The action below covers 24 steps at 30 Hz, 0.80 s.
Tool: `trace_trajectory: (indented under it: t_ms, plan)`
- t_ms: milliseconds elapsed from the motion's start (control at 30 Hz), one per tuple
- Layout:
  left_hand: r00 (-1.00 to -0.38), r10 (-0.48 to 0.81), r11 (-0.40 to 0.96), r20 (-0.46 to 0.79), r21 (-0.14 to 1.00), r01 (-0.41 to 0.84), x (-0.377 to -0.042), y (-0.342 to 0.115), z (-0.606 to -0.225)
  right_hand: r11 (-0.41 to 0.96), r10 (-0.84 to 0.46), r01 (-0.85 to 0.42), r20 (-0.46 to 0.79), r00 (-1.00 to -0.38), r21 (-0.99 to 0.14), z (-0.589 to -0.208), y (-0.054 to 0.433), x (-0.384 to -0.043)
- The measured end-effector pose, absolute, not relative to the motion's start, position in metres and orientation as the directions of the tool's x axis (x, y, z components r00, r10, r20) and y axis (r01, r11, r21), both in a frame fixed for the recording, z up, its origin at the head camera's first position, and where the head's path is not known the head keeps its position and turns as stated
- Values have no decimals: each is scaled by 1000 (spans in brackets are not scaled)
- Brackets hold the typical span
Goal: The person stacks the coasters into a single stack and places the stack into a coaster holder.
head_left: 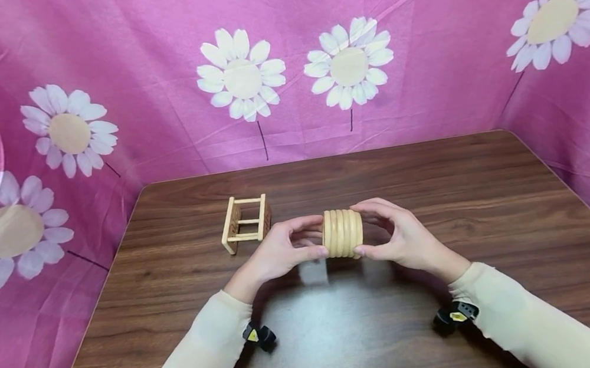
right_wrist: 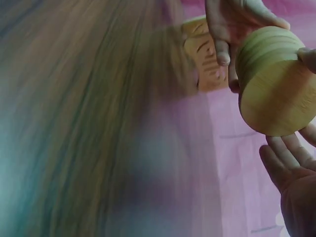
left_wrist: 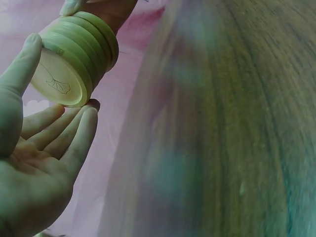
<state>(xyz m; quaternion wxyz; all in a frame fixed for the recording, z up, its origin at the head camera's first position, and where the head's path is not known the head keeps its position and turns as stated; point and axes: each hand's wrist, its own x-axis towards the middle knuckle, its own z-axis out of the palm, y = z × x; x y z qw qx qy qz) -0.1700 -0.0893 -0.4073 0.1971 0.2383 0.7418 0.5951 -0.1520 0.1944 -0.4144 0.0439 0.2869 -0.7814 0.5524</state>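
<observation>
Between both hands is a sideways stack of several round wooden coasters, held above the table. My left hand grips its left end, thumb on the near side and fingers on the far side. At the other end, my right hand holds the stack the same way. A thin leaf drawing marks the end coaster in the left wrist view. The opposite end face looks mostly plain in the right wrist view, with a faint mark near its edge.
A small light wooden rack with crossbars stands on the table left of the stack, just beyond my left hand; its cut-out side panel shows in the right wrist view. Pink cloth with daisies hangs around the dark wooden table.
</observation>
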Motion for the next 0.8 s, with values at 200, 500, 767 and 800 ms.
trace_trajectory:
  t_ms: [200,500,767,800]
  plan:
    - [-814,580,110,30,987,115,-165,-109,-396,96,-400,-457,386,-831,-884,-404,172,-151]
    - [-821,569,125,43,982,138,-162,-150,-382,69,-447,-463,388,-806,-884,-394,135,-159]
    - [-834,545,136,89,972,193,-177,-190,-371,50,-450,-477,407,-795,-877,-388,94,-180]
    - [-832,546,134,95,971,199,-179,-195,-370,46,-450,-478,409,-794,-877,-387,89,-183]
